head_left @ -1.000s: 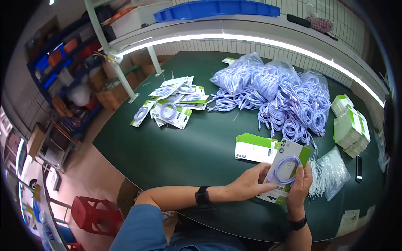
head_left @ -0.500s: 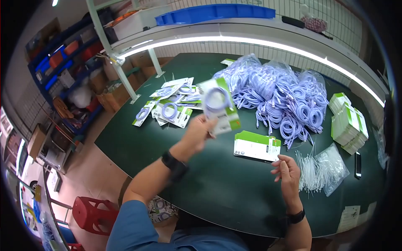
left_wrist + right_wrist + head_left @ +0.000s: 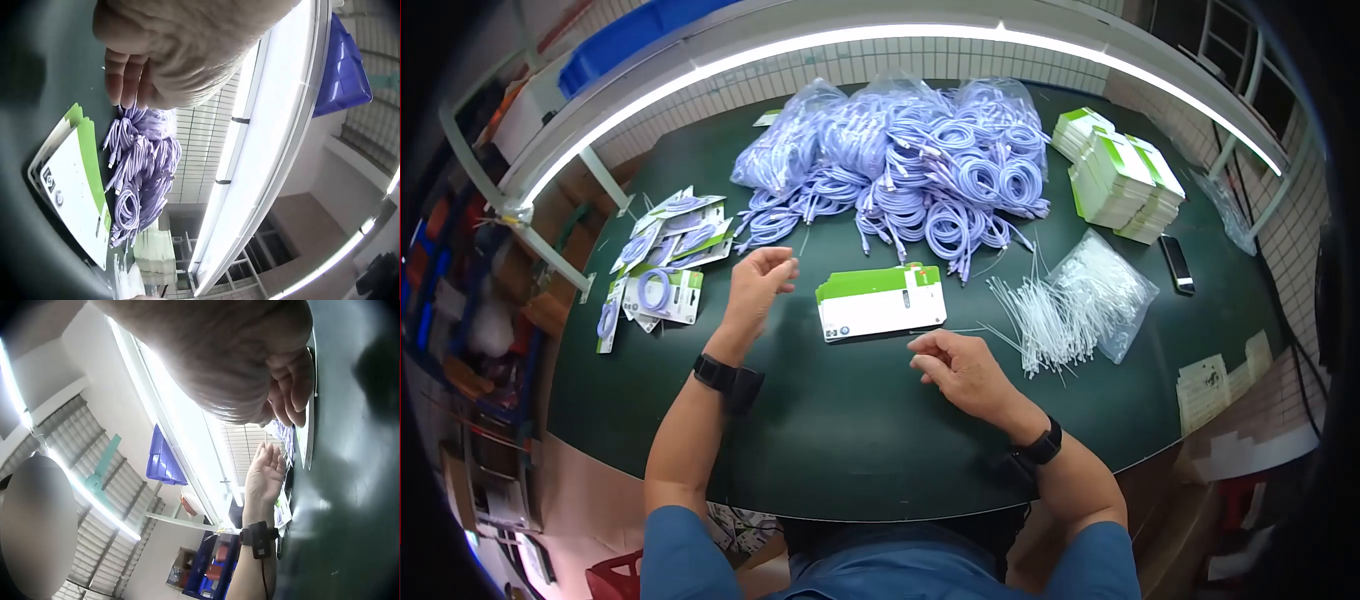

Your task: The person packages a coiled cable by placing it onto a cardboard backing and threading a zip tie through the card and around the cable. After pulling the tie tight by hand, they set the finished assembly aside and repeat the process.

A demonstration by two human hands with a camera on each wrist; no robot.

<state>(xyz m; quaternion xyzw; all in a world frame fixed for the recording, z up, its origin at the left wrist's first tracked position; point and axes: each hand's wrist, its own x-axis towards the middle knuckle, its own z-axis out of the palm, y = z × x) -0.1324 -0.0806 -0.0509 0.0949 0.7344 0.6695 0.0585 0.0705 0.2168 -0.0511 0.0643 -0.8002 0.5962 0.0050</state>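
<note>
My left hand (image 3: 752,296) is over the green table with relaxed, slightly bent fingers and holds nothing. To its right lies a stack of white-and-green cards (image 3: 882,303), also seen in the left wrist view (image 3: 74,187). Below the stack's right end is my right hand (image 3: 965,372), its fingers loosely bent; a thin white tie lies near its fingertips, and whether they touch it I cannot tell. Left of my left hand, cards with coiled lilac cables (image 3: 654,290) lie in an overlapping pile.
Bundled lilac cables (image 3: 960,190), partly in clear bags, fill the back. White ties (image 3: 1050,320) lie beside a clear bag at the right. Behind them are stacked cards (image 3: 1122,180) and a phone (image 3: 1176,265). A lit shelf edge (image 3: 850,38) spans above the table.
The carded cable that my left hand carried is out of it, and that hand is empty beside the pile. My right hand has come closer to the card stack's lower edge. The head view has shifted right.
</note>
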